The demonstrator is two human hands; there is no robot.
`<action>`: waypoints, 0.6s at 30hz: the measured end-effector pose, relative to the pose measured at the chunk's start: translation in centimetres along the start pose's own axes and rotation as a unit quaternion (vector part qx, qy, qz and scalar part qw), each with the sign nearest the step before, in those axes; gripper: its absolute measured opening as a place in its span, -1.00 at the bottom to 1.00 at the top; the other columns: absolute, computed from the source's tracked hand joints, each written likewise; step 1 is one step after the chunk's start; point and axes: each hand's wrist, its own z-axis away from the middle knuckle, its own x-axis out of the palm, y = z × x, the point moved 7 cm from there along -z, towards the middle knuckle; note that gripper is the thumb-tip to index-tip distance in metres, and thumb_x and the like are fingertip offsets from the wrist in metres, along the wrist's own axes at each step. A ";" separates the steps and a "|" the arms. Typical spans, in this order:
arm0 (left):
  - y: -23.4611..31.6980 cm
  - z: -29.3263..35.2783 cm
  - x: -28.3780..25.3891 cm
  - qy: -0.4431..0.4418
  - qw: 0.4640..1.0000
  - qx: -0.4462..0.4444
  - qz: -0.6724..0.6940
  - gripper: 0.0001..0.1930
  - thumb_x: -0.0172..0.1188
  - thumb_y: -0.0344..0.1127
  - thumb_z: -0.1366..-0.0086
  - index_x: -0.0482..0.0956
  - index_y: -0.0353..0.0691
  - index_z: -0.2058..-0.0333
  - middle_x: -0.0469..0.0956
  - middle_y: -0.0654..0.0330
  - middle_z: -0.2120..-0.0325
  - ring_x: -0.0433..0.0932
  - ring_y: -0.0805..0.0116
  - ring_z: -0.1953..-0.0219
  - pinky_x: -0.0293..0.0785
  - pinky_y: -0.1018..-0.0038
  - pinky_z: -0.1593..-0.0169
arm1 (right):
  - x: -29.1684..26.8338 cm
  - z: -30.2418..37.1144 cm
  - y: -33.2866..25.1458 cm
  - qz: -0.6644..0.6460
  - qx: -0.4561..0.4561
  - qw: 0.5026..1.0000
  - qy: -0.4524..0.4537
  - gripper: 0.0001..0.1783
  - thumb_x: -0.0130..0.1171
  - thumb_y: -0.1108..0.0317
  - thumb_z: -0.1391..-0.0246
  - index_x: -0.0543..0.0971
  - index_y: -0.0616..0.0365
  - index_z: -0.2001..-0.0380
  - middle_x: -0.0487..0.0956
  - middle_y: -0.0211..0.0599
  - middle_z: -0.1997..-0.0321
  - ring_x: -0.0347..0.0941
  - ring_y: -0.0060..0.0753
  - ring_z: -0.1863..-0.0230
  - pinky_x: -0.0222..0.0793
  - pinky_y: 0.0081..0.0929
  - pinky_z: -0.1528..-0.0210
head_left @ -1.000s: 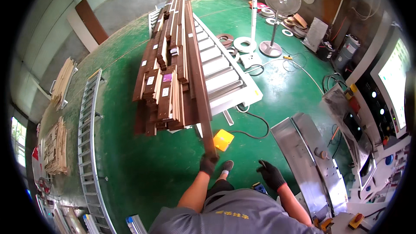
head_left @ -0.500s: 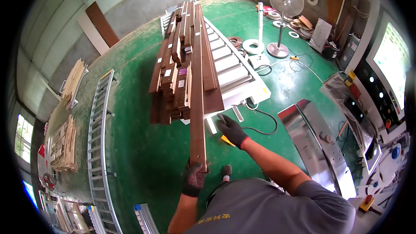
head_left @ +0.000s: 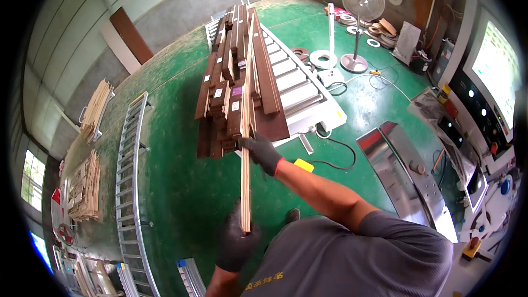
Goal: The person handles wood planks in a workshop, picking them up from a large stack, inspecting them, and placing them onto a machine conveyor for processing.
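A long wooden board (head_left: 246, 181) stands on its narrow edge, its pale layered edge facing up. My left hand (head_left: 236, 240), in a dark glove, is closed around the board's near end. Farther along, my gloved right hand (head_left: 263, 153) grips the same board from the right side, with some fingers hidden behind it. The board's far part reaches over a stack of dark brown boards and strips (head_left: 220, 99), several bearing white labels. That stack lies on a white roller conveyor (head_left: 297, 96).
To the left is a metal roller track (head_left: 127, 187), with pallets of pale strips (head_left: 83, 187) beyond. A fan (head_left: 357, 27) stands at the back right near rolls of edging. A metal-covered machine (head_left: 404, 179) and a screen panel (head_left: 492, 71) are on the right. A cable (head_left: 349, 157) lies on the floor.
The board has turned from its brown face onto its edge. My right hand has moved left from free air and taken hold of it. My left hand has moved slightly nearer to me.
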 end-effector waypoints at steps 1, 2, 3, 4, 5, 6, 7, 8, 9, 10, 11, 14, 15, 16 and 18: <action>2.0 -0.5 -1.3 0.029 0.996 0.062 -0.055 -0.48 0.28 -0.39 0.01 0.44 -0.45 0.03 0.54 -0.09 0.29 0.57 0.11 0.30 0.50 0.34 0.18 | 0.8 -0.7 -1.0 -0.105 -0.022 0.994 -0.025 -0.63 0.15 0.10 -0.06 0.45 0.09 0.15 0.43 -0.47 0.48 0.38 -0.56 0.49 0.33 -0.50 0.49; 3.9 -0.9 -2.5 0.057 0.985 0.125 -0.108 -0.52 0.29 -0.40 0.01 0.48 -0.42 0.07 0.55 -0.07 0.29 0.58 0.14 0.31 0.51 0.35 0.21 | 1.0 -0.5 -2.0 -0.177 -0.078 0.981 -0.031 -0.60 0.14 0.07 -0.05 0.44 0.09 0.13 0.47 -0.41 0.45 0.44 -0.46 0.44 0.42 -0.43 0.40; 5.7 -1.3 -3.7 0.086 0.965 0.188 -0.159 -0.57 0.31 -0.40 0.01 0.53 -0.40 0.11 0.56 -0.06 0.29 0.58 0.18 0.33 0.52 0.36 0.25 | 2.2 -0.9 -2.6 -0.275 -0.051 0.958 -0.071 -0.55 0.13 0.02 -0.04 0.44 0.09 0.11 0.50 -0.37 0.41 0.46 -0.42 0.40 0.45 -0.38 0.34; 7.6 -1.8 -4.4 0.094 0.944 0.260 -0.180 -0.58 0.33 -0.31 0.01 0.56 -0.37 0.15 0.57 -0.02 0.30 0.57 0.19 0.33 0.49 0.37 0.28 | 3.1 -1.1 -3.5 -0.368 -0.024 0.923 -0.111 -0.51 0.12 -0.03 -0.03 0.44 0.09 0.09 0.52 -0.34 0.38 0.48 -0.37 0.36 0.48 -0.33 0.27; 9.4 -2.3 -5.0 0.101 0.917 0.331 -0.199 -0.58 0.36 -0.22 0.00 0.58 -0.34 0.19 0.58 0.01 0.31 0.57 0.20 0.34 0.47 0.38 0.31 | 3.0 -0.7 -4.2 -0.391 -0.016 0.913 -0.115 -0.48 0.11 -0.06 -0.02 0.44 0.09 0.08 0.53 -0.31 0.34 0.48 -0.34 0.33 0.48 -0.30 0.22; 11.1 -2.4 -5.7 0.109 0.883 0.400 -0.219 -0.58 0.38 -0.13 0.00 0.61 -0.31 0.23 0.59 0.05 0.32 0.57 0.21 0.34 0.45 0.39 0.34 | 3.4 0.4 -6.0 -0.415 -0.010 0.902 -0.121 -0.45 0.11 -0.10 -0.01 0.43 0.09 0.06 0.54 -0.29 0.30 0.48 -0.31 0.30 0.48 -0.27 0.17; 11.9 -2.5 -6.4 0.082 0.865 0.434 -0.237 -0.55 0.38 0.01 0.00 0.62 -0.21 0.24 0.61 0.13 0.29 0.56 0.32 0.35 0.39 0.48 0.41 | 3.9 1.4 -7.6 -0.437 -0.006 0.890 -0.127 -0.41 0.10 -0.13 0.00 0.43 0.09 0.05 0.55 -0.27 0.25 0.49 -0.28 0.26 0.48 -0.24 0.13; 12.8 -2.7 -6.8 0.085 0.846 0.467 -0.243 -0.54 0.37 0.03 0.00 0.62 -0.20 0.25 0.61 0.15 0.29 0.56 0.33 0.35 0.39 0.47 0.41 | 3.9 2.0 -8.9 -0.438 -0.014 0.889 -0.129 -0.40 0.10 -0.14 0.00 0.43 0.08 0.04 0.55 -0.26 0.23 0.49 -0.28 0.24 0.48 -0.23 0.11; 13.8 -2.7 -7.1 0.086 0.826 0.497 -0.251 -0.54 0.36 0.06 0.00 0.62 -0.18 0.26 0.61 0.17 0.30 0.56 0.33 0.35 0.39 0.46 0.40 | 3.9 2.8 -9.8 -0.442 -0.021 0.887 -0.132 -0.39 0.09 -0.15 0.00 0.43 0.08 0.03 0.55 -0.26 0.20 0.48 -0.27 0.23 0.47 -0.22 0.10; 14.8 -2.9 -7.1 0.084 0.806 0.528 -0.255 -0.54 0.36 0.08 0.00 0.62 -0.17 0.26 0.61 0.19 0.30 0.55 0.34 0.34 0.40 0.46 0.40 | 3.5 3.2 -10.4 -0.446 -0.028 0.885 -0.131 -0.38 0.09 -0.16 0.00 0.43 0.08 0.02 0.55 -0.26 0.17 0.48 -0.27 0.21 0.47 -0.21 0.09; 15.8 -3.4 -7.1 0.075 0.805 0.531 -0.254 -0.57 0.39 0.04 0.03 0.63 -0.13 0.27 0.62 0.25 0.31 0.56 0.34 0.36 0.42 0.46 0.39 | 3.3 3.0 -11.4 -0.450 -0.038 0.881 -0.143 -0.35 0.10 -0.20 0.02 0.44 0.07 0.03 0.54 -0.26 0.17 0.48 -0.29 0.22 0.46 -0.22 0.08; 17.9 -5.2 -6.9 0.116 0.801 0.559 -0.177 -0.60 0.43 -0.05 0.05 0.62 -0.14 0.28 0.63 0.23 0.31 0.57 0.32 0.37 0.46 0.45 0.35 | -3.0 5.2 -14.3 0.078 -0.334 0.930 0.134 -0.51 0.03 0.08 -0.10 0.39 0.11 -0.02 0.52 -0.20 0.16 0.47 -0.30 0.22 0.43 -0.32 0.19; 18.8 -5.9 -6.7 0.111 0.793 0.578 -0.157 -0.59 0.44 -0.07 0.06 0.61 -0.20 0.29 0.63 0.17 0.35 0.57 0.29 0.41 0.45 0.43 0.37 | -3.4 7.4 -15.5 0.328 -0.453 0.799 0.223 -0.56 0.01 0.20 -0.13 0.36 0.15 -0.05 0.52 -0.17 0.15 0.46 -0.29 0.20 0.42 -0.33 0.22; 19.5 -6.2 -7.3 0.113 0.786 0.591 -0.145 -0.57 0.45 -0.10 0.07 0.61 -0.26 0.30 0.63 0.12 0.38 0.57 0.26 0.44 0.44 0.41 0.39 | -3.0 8.5 -15.9 -0.089 -0.273 0.951 0.112 -0.44 0.03 0.46 0.03 0.28 0.26 -0.12 0.45 -0.02 0.03 0.45 -0.10 0.14 0.41 -0.31 0.10; 21.2 -7.4 -7.3 0.138 0.774 0.610 -0.101 -0.57 0.47 -0.14 0.09 0.60 -0.32 0.31 0.64 0.06 0.41 0.58 0.21 0.47 0.43 0.37 0.39 | -1.8 15.7 -21.0 0.191 -0.489 0.840 0.141 -0.30 0.02 0.56 0.16 0.23 0.28 -0.17 0.36 0.08 -0.11 0.36 0.07 -0.05 0.34 -0.28 -0.06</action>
